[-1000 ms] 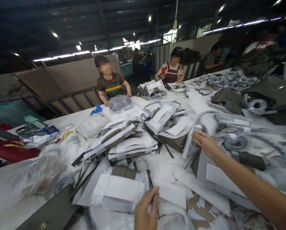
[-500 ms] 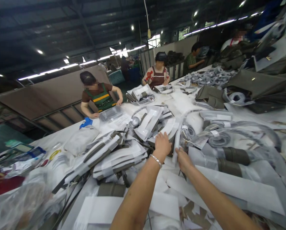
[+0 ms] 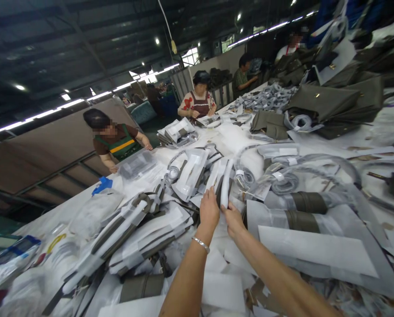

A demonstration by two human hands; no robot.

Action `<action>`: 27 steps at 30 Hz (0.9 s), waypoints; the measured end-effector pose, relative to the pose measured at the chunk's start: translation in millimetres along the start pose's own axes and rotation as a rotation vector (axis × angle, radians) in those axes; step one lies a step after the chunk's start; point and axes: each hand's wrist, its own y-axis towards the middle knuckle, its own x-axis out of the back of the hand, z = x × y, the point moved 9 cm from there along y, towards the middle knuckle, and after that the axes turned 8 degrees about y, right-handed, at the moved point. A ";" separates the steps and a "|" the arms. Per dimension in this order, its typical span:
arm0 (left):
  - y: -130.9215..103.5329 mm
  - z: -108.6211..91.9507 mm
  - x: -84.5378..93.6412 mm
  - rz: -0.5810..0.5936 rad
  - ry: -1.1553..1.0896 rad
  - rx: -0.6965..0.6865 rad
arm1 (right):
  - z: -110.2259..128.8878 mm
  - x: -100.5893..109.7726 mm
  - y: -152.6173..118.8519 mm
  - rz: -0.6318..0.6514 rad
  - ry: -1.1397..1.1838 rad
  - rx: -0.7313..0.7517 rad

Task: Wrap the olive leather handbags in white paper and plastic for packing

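Note:
My left hand (image 3: 209,209) is closed on the near end of a flat olive piece wrapped in white sheet (image 3: 216,174). Close beside it, my right hand (image 3: 233,219) pinches the lower end of a long white padded strip (image 3: 226,185) that stands along the piece's right edge. The two hands are almost side by side, and the piece tilts up away from me. To the left lies a stack of similar wrapped olive pieces (image 3: 150,235). Rolled grey coils (image 3: 245,176) in clear wrap rest just right of the strip.
Across the table (image 3: 68,209), a co-worker in a green apron (image 3: 122,143) handles clear plastic, and another in a brown apron (image 3: 198,103) works farther back. Olive bags (image 3: 325,99) are piled at the far right. Wrapped olive rolls (image 3: 301,221) and white sheets lie near my right arm.
My view has swung right. Both hands have drawn closer together, and the wrapped piece stands more upright against the white strip. The green-aproned co-worker has shifted the clear plastic.

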 end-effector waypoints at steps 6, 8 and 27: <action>0.4 23.1 18.1 0.052 -0.066 0.154 | 3.9 -27.5 -16.8 0.001 0.009 0.066; 4.3 35.6 23.7 0.098 -0.071 0.210 | 5.6 -37.1 -20.7 0.052 0.018 0.089; 24.1 78.8 47.5 0.113 0.093 0.340 | 23.4 -68.9 -20.0 0.498 -0.237 0.210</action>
